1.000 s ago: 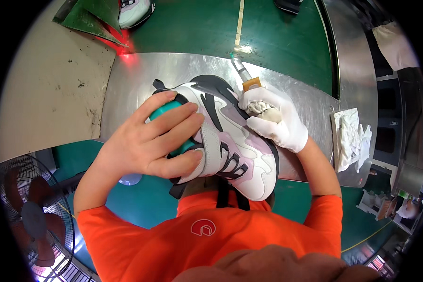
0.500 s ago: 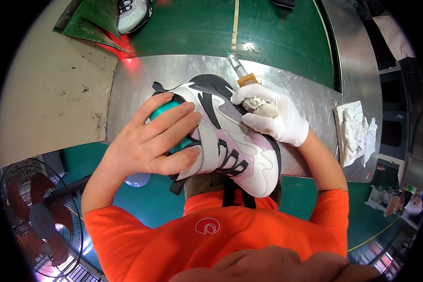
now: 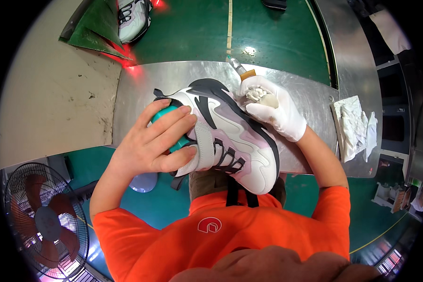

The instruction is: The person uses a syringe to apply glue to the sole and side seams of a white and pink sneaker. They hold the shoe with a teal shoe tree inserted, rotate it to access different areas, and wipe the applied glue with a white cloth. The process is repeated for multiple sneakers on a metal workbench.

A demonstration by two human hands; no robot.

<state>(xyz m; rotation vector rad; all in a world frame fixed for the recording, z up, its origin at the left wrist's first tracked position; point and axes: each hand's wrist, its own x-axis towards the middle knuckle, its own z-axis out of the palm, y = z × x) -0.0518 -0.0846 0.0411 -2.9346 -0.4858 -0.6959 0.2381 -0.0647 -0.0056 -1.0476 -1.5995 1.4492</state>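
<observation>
A white, lilac and black sneaker (image 3: 223, 124) is held on its side above the metal work surface, toe toward me and to the right. Bare, my left hand (image 3: 148, 141) grips it at the ankle opening, fingers curled over the collar and strap. A teal shoe last (image 3: 163, 113) shows inside the opening. My right hand (image 3: 286, 113), in a white glove, is closed beside the sole edge. Its fingers hold a crumpled whitish wad (image 3: 257, 95) and a clear syringe-like tube (image 3: 238, 67) with an amber collar and green tip. Whether the glove touches the sole is unclear.
A green belt (image 3: 192, 40) runs beyond the metal work surface (image 3: 315, 108). Another sneaker (image 3: 135, 21) sits on it by a green flap (image 3: 91, 33) lit red. White crumpled cloths (image 3: 352, 129) lie at right. A fan (image 3: 47, 221) stands lower left.
My right hand has drawn back slightly from the upper toward the sole edge, with the wad and tube. The sneaker has turned a little, showing more sole edge. My left hand keeps its grip.
</observation>
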